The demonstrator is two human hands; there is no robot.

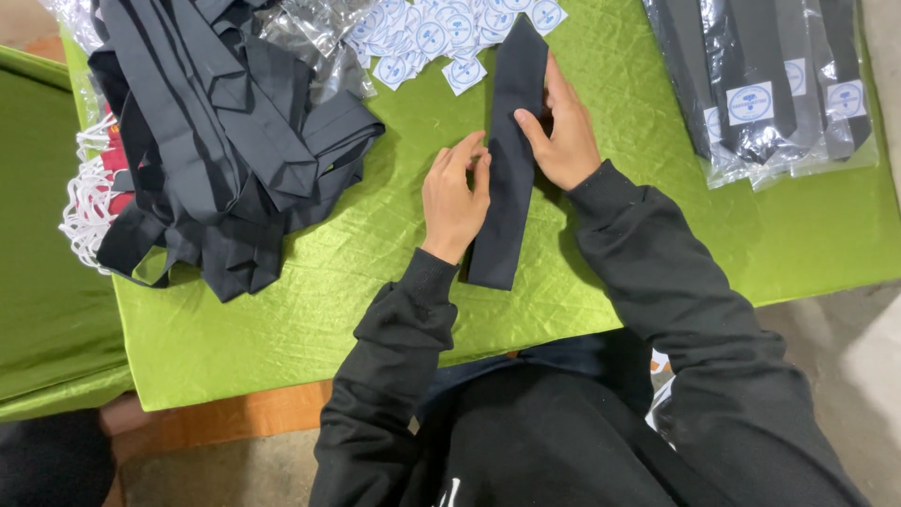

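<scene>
Looking down from the head camera, there's a green satin cloth (310, 282) spread over a low table, and a single dark necktie (507, 160) lying flat on it pretty much dead centre, running near to far with the pointed tip at the far end and the squared-off end nearest the person.

Both hands are on that tie. The left hand (457, 197) sits along its left edge around the middle, fingers curled in and the fingertips pinching or pressing the edge of the fabric, so loosely closed rather than flat. The right hand (563, 131) is on the right edge a bit farther away, thumb laid across the tie's face and the other fingers stretched out along the side, holding it down more than gripping it. Black sleeves on both arms.

Off to the left there's a big messy heap of loose dark ties (216, 141), well apart from the one being handled, with some white cords (89, 202) poking out at its left side. At the far edge, just beside the tie's tip, is a scatter of small white round-print labels (432, 38). Far right has a row of bagged ties (765, 80) in clear plastic sleeves, each with a white label on it.
</scene>
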